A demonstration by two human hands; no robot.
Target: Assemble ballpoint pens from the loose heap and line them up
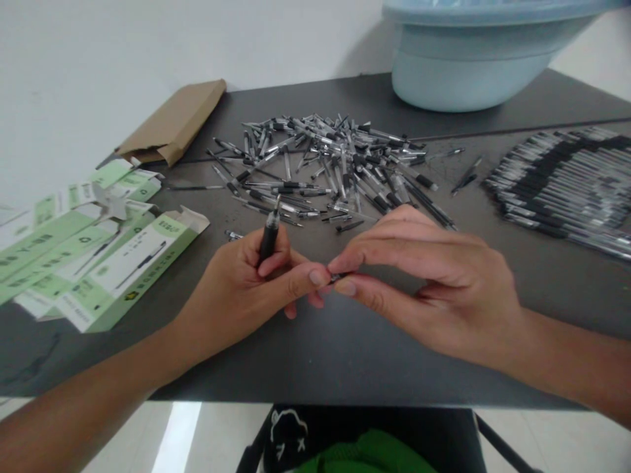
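Note:
My left hand [251,289] is closed around a black-gripped pen [270,235], which points up with its tip bare. The thumb and a fingertip of the same hand meet a small dark piece [337,278]. From the other side, my right hand [434,282] pinches that piece between thumb and fingers. Fingertips cover most of it, so I cannot make out its kind. Just beyond both hands lies a loose heap of pens and pen parts [340,157], clear with black grips.
Green and white pen boxes [142,263] lie at the left, before a brown paper envelope [172,125]. A light blue basin [458,66] stands at the back right. Pens in a neat row [566,184] lie at the right. The dark table's [315,368] front edge is near me.

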